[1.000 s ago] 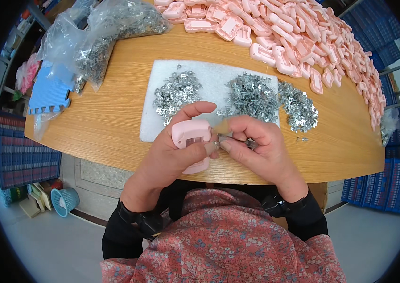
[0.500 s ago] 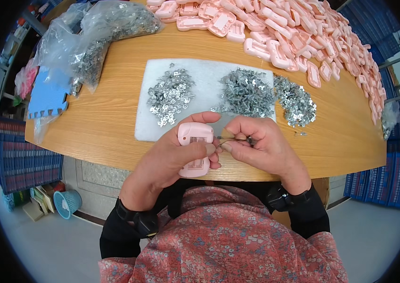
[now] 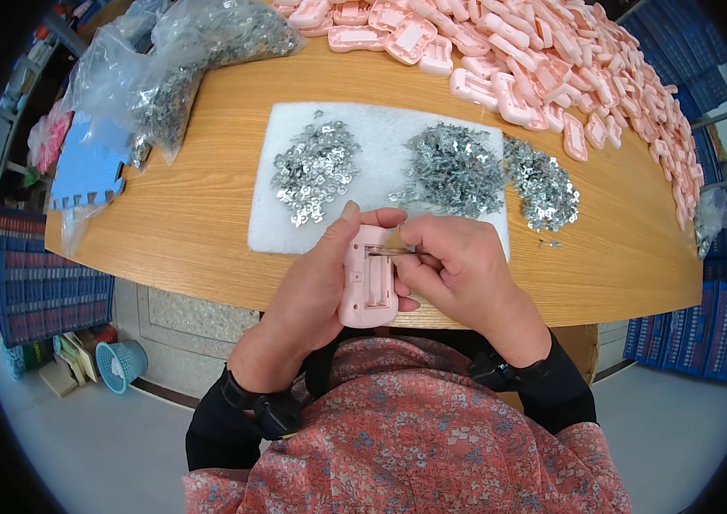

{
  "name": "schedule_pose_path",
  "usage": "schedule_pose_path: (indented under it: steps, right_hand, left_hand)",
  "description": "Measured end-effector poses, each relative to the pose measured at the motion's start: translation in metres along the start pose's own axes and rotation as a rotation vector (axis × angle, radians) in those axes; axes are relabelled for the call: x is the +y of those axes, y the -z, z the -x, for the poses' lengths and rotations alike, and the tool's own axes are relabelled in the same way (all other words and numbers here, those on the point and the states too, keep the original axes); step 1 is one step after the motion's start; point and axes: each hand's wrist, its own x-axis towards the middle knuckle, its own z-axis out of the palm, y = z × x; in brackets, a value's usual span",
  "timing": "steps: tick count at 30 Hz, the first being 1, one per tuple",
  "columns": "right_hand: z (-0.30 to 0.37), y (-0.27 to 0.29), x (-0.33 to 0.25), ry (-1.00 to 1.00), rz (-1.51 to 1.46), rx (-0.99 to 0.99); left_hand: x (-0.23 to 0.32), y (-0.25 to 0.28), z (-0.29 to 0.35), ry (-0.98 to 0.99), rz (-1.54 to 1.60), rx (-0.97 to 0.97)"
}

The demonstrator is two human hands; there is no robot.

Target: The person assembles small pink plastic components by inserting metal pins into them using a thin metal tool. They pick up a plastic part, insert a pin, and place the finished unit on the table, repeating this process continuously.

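My left hand [image 3: 305, 278] is closed round a pink plastic housing [image 3: 371, 287], with the thumb up along its left side and fingertips showing at its right edge. An oblong compartment like a battery bay faces up in it. In my right hand [image 3: 468, 267] are thin metal tweezers [image 3: 391, 251], pinched between thumb and forefinger. Their tips reach into the compartment's far end. Whether they grip a small metal part there I cannot make out. Just beyond my hands lies a white foam sheet [image 3: 385, 128] bearing a left pile [image 3: 316, 171] and a right pile [image 3: 457, 167] of small metal clips.
More metal clips [image 3: 543, 184] lie on the wooden table [image 3: 183, 231] right of the foam. A large heap of pink housings [image 3: 543, 64] covers the far right. Clear bags of metal parts [image 3: 166, 86] and a blue foam mat [image 3: 89, 167] sit at the far left.
The housing has shifted slightly right, and my left thumb has lifted off its compartment to the side. The tweezers have moved from beside the housing to inside the compartment's far end.
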Motion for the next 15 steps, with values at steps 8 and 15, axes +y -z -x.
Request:
schedule_pose_path:
  steps: [8,15]
  right_hand:
    - [0.0072,-0.0054,-0.0029,-0.036,-0.031,0.071]
    - [0.0073,0.0,-0.0047,-0.395,-0.352,0.03]
  left_hand:
    - [0.0015,-0.002,0.0013,-0.017,-0.053,0.072]
    - [-0.0011,0.0052,-0.0021,-0.057,-0.144,0.01]
